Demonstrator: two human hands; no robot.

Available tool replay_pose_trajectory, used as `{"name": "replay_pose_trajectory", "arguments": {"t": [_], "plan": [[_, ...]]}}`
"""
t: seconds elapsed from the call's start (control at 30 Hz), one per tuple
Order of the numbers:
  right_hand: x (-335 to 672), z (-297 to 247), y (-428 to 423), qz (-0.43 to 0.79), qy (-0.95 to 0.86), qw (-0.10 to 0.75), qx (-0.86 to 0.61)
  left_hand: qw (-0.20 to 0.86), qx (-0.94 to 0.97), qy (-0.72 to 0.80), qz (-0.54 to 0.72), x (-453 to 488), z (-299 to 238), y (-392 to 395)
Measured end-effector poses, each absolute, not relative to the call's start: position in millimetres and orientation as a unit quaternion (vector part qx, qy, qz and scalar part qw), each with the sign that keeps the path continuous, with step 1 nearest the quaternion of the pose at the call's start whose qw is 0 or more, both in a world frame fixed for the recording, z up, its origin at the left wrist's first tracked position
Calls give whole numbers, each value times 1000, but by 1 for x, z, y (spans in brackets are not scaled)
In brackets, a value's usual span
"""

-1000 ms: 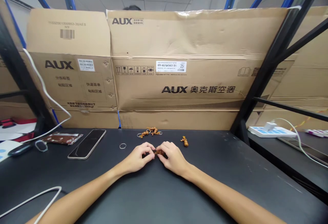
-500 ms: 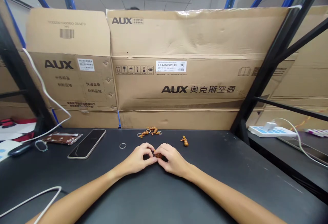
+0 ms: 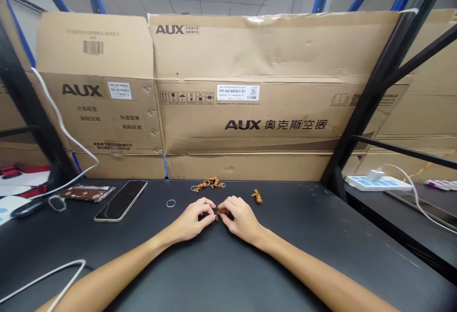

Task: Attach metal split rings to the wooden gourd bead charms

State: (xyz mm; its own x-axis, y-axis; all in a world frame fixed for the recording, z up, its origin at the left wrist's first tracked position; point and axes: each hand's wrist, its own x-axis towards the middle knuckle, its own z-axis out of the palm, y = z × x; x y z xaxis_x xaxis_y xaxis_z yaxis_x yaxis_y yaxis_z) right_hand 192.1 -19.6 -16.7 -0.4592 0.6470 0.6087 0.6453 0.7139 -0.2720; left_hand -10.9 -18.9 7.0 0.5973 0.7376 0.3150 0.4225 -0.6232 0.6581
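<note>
My right hand (image 3: 241, 219) is closed around a small brown gourd-shaped charm (image 3: 223, 211), its thumb and fingers on the charm's body. Facing it, my left hand (image 3: 197, 218) has its fingers curled, with thumb and fingertips at the charm's cord end; the exact contact is too small to see. Behind my hands lie several more gourd charms (image 3: 213, 182) with metal rings attached. To the right, another gourd charm (image 3: 257, 197) lies by itself, no ring visible on it. A loose metal ring (image 3: 171, 203) rests on the dark table left of my hands.
A phone (image 3: 121, 201) and a brown packet (image 3: 87, 192) lie to the left. White cable (image 3: 76, 267) crosses the left front. Cardboard panels (image 3: 246, 131) close off the back of the table (image 3: 221, 274). A power strip (image 3: 378, 183) sits at far right beyond the black frame post.
My hands have drawn slightly apart, the left fingertips easing left, so more of the charm and its cord end shows between them. Everything else lies where it was.
</note>
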Motion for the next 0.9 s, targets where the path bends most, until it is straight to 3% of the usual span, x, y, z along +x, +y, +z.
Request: {"name": "replay_pose_trajectory", "arguments": {"t": [0.5, 0.9], "plan": [[193, -14, -24, 23, -894, 344, -286, 227, 867, 337, 288, -9, 6, -22], [193, -18, -18, -9, -848, 348, -400, 260, 856, 338, 293, -11, 7, -20]]}}
